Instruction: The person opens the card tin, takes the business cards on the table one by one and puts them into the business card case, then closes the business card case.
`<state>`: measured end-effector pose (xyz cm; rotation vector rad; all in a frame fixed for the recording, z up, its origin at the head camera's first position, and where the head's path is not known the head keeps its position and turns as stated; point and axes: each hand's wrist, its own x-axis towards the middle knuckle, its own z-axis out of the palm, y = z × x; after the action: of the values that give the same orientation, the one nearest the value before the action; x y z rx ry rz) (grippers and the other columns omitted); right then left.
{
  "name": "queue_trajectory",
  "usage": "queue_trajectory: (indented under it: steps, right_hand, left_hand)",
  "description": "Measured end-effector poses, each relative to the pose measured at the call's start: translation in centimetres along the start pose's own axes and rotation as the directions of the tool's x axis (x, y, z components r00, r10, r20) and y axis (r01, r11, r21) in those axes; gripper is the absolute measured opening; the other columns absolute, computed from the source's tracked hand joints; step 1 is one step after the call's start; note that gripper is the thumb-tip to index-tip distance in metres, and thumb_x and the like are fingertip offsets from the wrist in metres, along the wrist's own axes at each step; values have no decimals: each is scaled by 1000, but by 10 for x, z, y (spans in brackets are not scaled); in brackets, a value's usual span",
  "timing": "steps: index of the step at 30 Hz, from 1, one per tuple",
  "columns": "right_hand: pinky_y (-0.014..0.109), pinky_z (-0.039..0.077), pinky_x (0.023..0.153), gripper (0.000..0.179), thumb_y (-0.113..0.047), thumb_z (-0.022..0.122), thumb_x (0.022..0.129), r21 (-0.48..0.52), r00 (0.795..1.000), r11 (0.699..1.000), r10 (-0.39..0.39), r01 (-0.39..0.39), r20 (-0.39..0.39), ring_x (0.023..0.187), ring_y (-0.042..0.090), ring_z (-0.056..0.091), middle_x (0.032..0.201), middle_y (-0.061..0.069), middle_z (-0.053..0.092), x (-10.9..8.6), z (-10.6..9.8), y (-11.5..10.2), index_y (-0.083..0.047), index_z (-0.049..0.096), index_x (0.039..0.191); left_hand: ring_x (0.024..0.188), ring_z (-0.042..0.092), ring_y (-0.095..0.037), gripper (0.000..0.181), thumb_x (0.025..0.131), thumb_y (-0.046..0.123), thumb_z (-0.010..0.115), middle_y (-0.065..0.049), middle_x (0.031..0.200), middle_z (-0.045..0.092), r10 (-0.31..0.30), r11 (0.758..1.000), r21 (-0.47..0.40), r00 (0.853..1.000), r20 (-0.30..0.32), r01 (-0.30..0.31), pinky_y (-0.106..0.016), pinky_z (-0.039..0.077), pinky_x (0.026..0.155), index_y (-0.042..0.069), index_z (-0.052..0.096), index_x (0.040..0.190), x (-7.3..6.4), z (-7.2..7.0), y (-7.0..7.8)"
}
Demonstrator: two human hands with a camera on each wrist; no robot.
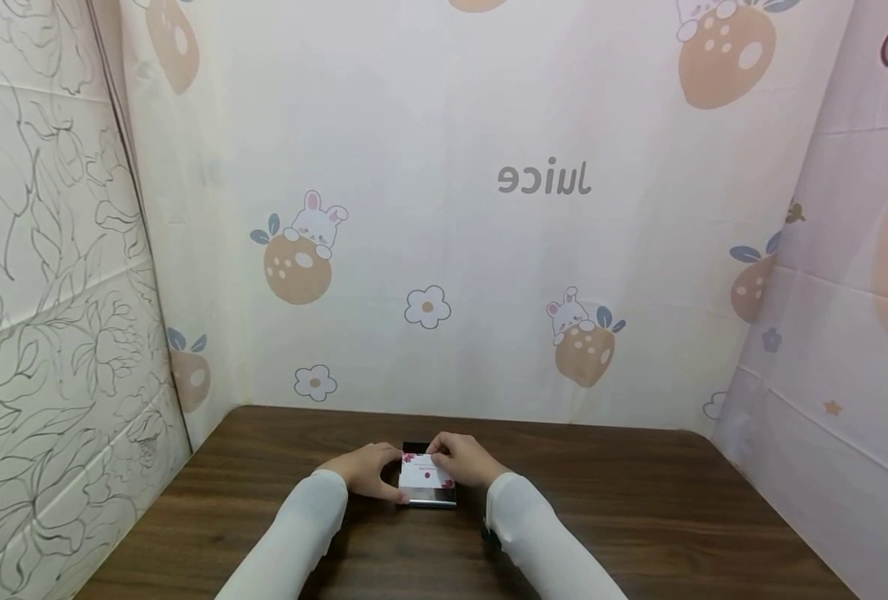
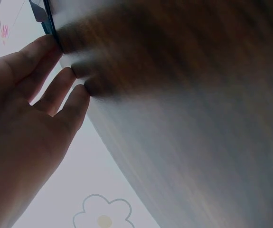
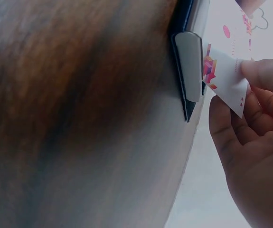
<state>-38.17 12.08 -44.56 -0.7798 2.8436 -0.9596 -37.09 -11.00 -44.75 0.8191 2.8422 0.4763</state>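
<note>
On the wooden table lies a flat card case [image 1: 432, 502] with a dark part at its far end and a shiny near edge. A white card [image 1: 423, 475] with pink and red corner prints sits over it. My left hand [image 1: 366, 471] holds the case's left side, thumb at the near corner, index finger farther up. My right hand [image 1: 468, 461] pinches the card's far right part between thumb and fingers. In the right wrist view the card [image 3: 227, 71] stands tilted beside the case's pale end [image 3: 190, 66]. The left wrist view shows only a dark corner of the case.
The brown tabletop [image 1: 624, 500] extends around both hands. A printed cloth [image 1: 444, 250] with fruit and rabbits hangs behind the table's far edge. Another cloth [image 1: 47, 333] with line-drawn flowers hangs at the left, and a patterned one [image 1: 826, 333] at the right.
</note>
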Motion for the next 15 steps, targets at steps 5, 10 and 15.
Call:
queue_trajectory:
  steps: [5, 10, 15]
  right_hand:
    - [36, 49, 76, 4, -11, 64, 98, -6, 1000, 1000, -18, 18, -1, 80, 14, 55, 89, -3, 62, 0, 1, 2, -10, 67, 100]
    - [37, 50, 77, 4, -12, 65, 98, -7, 1000, 1000, -21, 21, 11, 81, 14, 55, 89, -3, 62, -1, 1, 2, -9, 68, 99]
    - [36, 49, 78, 4, -13, 68, 95, -45, 997, 998, -30, 33, 74, 83, 12, 53, 91, -5, 61, -3, 1, 5, -12, 71, 97]
  left_hand:
    - [131, 49, -30, 75, 81, 50, 80, -12, 139, 55, 1, 1000, -12, 1000, 0, -1, -51, 41, 106, 4, 58, 136, -1, -1, 1]
    - [130, 49, -30, 74, 82, 50, 80, -12, 138, 56, 11, 1000, -13, 1000, -3, -11, -50, 42, 106, 3, 58, 136, -2, -1, 1]
    - [132, 48, -30, 76, 82, 52, 78, -12, 140, 55, 17, 1000, -2, 1000, 1, -17, -49, 41, 107, 4, 58, 137, 0, 0, 0]
